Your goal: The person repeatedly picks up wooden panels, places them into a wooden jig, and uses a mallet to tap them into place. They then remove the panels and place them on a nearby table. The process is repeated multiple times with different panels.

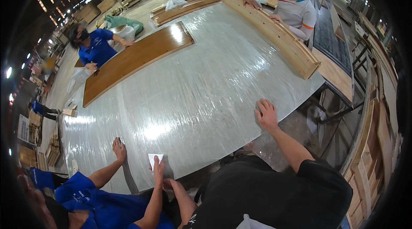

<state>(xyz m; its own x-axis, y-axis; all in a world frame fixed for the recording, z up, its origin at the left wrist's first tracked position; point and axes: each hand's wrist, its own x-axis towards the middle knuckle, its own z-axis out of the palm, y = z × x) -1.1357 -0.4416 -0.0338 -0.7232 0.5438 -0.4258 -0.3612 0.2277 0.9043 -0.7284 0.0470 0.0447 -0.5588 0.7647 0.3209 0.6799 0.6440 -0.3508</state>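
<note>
My right hand (267, 115) lies palm down near the front right edge of a big table wrapped in shiny clear film (193, 87), fingers stretched out and nothing in them. Low at the table's front edge is my left hand (169, 183), its fingers mostly hidden behind a co-worker's forearm. That co-worker, in a blue shirt (107, 203) on my left, pinches a small folded white sheet (155, 158) in one hand. The co-worker's other hand (119, 149) rests on the film.
Across the table, a person in blue (99, 45) touches a glossy brown wooden panel (141, 59). Two people at the far right hold a long pale wooden frame (270, 31) standing on edge. Stacked timber boards (186, 6) lie farther back. Curved wooden slats (365, 177) stand at right.
</note>
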